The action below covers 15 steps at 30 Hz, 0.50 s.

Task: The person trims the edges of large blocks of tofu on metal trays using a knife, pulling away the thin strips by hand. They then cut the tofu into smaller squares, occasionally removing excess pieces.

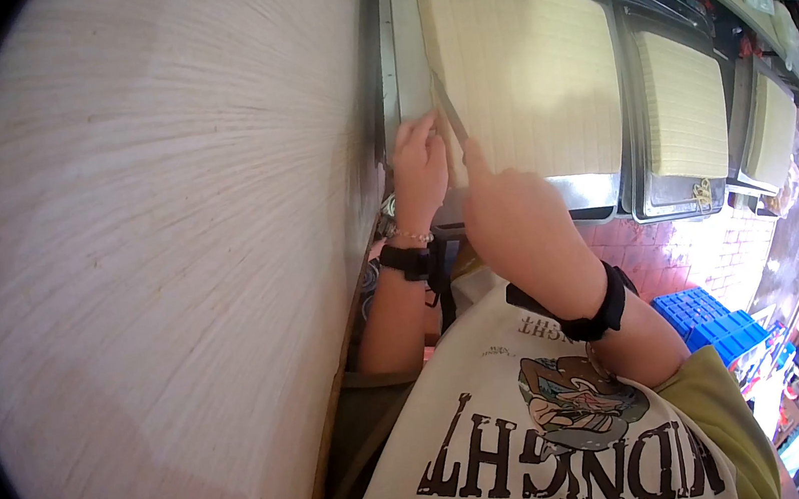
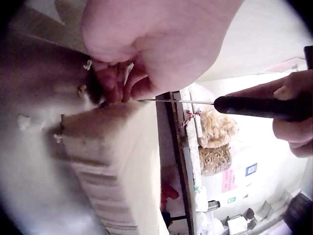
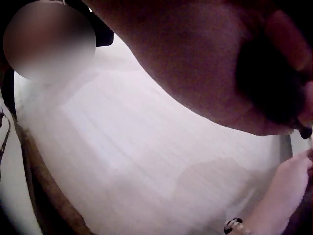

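A large pale slab of tofu (image 1: 527,71) with evenly spaced lines across its top lies on a metal tray (image 1: 584,191). My right hand (image 1: 514,199) grips the black handle of a knife (image 2: 259,107), and its thin blade (image 1: 451,113) lies along the slab's left margin. Beside that margin is my left hand (image 1: 421,168), its fingers (image 2: 139,88) bent and their tips right at the slab's edge, close to the blade. Whether those fingers pinch the tofu I cannot tell. Small white crumbs cling near them.
Another scored tofu slab (image 1: 683,101) sits on a tray to the right, with a third slab (image 1: 769,130) beyond it. A pale wall (image 1: 167,250) rises close on the left. Blue crates (image 1: 707,325) stand on the floor at the right. Bagged goods (image 2: 215,142) fill a shelf.
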Tool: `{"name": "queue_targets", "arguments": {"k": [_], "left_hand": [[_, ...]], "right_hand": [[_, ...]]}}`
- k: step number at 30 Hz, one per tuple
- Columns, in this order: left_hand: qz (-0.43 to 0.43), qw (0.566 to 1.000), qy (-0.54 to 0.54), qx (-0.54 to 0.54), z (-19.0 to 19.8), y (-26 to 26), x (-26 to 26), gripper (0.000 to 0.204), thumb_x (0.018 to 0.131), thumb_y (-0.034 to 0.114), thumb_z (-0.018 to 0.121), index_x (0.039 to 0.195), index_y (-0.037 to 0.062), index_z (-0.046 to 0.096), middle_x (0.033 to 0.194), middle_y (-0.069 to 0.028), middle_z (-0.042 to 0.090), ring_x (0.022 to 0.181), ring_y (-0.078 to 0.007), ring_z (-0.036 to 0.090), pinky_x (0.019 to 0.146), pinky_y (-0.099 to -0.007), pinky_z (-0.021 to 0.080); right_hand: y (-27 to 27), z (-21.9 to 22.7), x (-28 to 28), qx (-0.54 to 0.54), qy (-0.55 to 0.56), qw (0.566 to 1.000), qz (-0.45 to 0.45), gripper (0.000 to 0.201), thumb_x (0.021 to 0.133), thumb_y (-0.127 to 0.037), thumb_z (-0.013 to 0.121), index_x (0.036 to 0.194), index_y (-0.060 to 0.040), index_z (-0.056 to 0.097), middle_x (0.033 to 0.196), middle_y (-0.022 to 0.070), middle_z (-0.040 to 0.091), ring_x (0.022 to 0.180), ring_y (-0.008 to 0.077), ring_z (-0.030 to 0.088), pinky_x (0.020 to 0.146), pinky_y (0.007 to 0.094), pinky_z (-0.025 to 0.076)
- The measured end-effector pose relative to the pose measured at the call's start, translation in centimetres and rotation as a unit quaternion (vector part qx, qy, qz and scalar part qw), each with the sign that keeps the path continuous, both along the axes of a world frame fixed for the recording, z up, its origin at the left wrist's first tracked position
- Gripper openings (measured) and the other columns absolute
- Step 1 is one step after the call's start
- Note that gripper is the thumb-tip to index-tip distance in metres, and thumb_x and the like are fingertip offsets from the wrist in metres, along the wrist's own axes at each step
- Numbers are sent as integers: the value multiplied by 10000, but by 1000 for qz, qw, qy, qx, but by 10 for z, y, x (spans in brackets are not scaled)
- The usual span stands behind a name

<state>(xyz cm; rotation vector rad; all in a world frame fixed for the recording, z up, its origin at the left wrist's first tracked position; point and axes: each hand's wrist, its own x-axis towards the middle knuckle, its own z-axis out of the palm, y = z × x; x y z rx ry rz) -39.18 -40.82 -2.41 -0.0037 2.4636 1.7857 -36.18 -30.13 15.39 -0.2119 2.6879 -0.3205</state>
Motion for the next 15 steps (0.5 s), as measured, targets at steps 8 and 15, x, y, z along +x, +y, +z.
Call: {"name": "queue_targets", "arguments": {"k": [8, 15], "left_hand": [[-4, 1000, -9, -10, -1, -1, 0, 332, 918, 38, 491, 1217, -19, 622, 1066, -135, 612, 890, -225, 620, 784, -309, 504], [-3, 1000, -9, 7, 1, -1, -2, 331, 902, 30, 477, 1191, -33, 625, 1016, -191, 593, 859, -341, 605, 781, -383, 491]], "right_hand": [[-1, -2, -1, -3, -6, 1000, 5, 629, 768, -71, 599, 1315, 182, 422, 669, 169, 674, 615, 273, 698, 536, 341, 546], [-1, 4, 0, 9, -6, 1000, 6, 619, 778, -83, 586, 1318, 179, 433, 672, 162, 676, 604, 266, 692, 544, 344, 549]]}}
